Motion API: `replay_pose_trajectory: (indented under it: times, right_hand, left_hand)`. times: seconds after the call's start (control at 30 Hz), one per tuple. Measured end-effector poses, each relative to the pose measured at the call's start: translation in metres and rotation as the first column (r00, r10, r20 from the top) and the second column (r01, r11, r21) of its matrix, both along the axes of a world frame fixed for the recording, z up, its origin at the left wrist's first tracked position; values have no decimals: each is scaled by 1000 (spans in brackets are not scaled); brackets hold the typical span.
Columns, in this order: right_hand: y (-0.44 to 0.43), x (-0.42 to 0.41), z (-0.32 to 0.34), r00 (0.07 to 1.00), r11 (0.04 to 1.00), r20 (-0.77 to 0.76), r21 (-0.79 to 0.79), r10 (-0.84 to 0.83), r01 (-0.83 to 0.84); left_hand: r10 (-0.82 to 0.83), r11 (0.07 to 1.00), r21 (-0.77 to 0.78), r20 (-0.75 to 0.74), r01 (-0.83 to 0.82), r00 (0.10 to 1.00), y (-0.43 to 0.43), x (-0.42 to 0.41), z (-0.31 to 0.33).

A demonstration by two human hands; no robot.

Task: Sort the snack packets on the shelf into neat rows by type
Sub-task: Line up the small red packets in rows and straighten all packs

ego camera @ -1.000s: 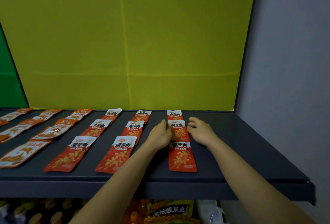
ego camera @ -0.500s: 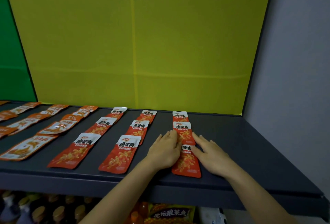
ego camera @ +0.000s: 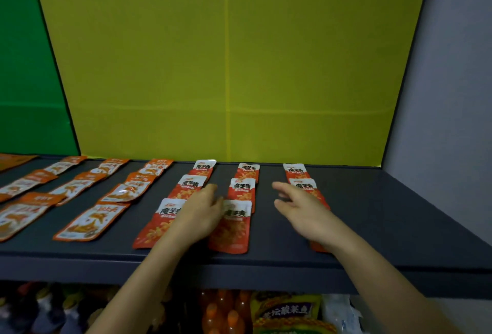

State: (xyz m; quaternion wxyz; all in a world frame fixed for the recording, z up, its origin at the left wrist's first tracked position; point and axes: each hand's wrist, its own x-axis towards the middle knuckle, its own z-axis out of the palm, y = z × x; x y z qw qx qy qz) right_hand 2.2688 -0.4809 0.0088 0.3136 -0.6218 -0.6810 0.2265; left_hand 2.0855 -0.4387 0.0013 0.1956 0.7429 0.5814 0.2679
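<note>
- Since the frame half a second ago, the left hand [ego camera: 202, 213] has moved leftward, off the rightmost column of red packets [ego camera: 241, 191]. It is now lying between the left and middle columns.
- The left hand's fingers are lying loosely extended and close together, gripping nothing. The palm is covering part of the front-left red packet [ego camera: 159, 224], and the thumb side is touching the front-middle red packet [ego camera: 235, 229].
- The right hand [ego camera: 300, 208] is staying over the rightmost column, fingers spread and pointing left, holding nothing. Contact with the packets underneath cannot be told.
- The red packets are lying flat in three columns of three on the right half of the dark shelf [ego camera: 386, 227]. The front-right red packet [ego camera: 318, 248] is showing only as a sliver under the right wrist.
- The orange packets [ego camera: 90, 220] are lying in slanted, partly overlapping rows on the left part of the shelf.
- A yellow panel [ego camera: 226, 67] is standing behind the shelf.
- Orange bottles [ego camera: 223, 312] are showing on the level below.
</note>
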Motion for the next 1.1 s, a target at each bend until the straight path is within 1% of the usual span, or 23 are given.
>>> replay_pose_trajectory:
  times: [0.07, 0.2, 0.37, 0.43, 0.53, 0.8, 0.9, 0.97, 1.1]
  right_hand:
    - [4, -22, -6, 1000, 1000, 5, -25, 8, -8]
    - [13, -46, -18, 996, 995, 41, -61, -76, 78]
    - [16, -53, -25, 985, 985, 45, -28, -169, 170]
    - [15, -52, -26, 983, 984, 52, -23, -177, 179]
    - [14, -52, -28, 978, 981, 72, -10, -194, 195]
    - [16, -51, -30, 974, 978, 88, 8, -210, 210]
    - [20, -50, -26, 977, 978, 39, 9, -210, 210]
    - [25, -50, -21, 978, 978, 12, -14, -210, 210]
    - [43, -52, -12, 973, 970, -12, -89, -228, 227]
  left_hand:
    - [-27, 999, -24, -50, 26, 998, 1, -11, -6]
    - [-111, 994, -1, -122, 112, 986, 6, -17, -19]
    - [-179, 979, 54, -240, 197, 954, 4, -14, -21]
    - [-196, 972, 77, -266, 224, 944, 3, -13, -20]
    - [-220, 967, 67, -282, 248, 934, 3, -11, -21]
    - [-212, 961, 122, -258, 249, 943, 6, -5, -30]
    - [-231, 966, 78, -165, 247, 959, 11, -3, -27]
    - [-209, 976, 45, -112, 215, 972, 19, 2, -21]
    - [-125, 992, -14, -90, 124, 988, 42, 19, -9]
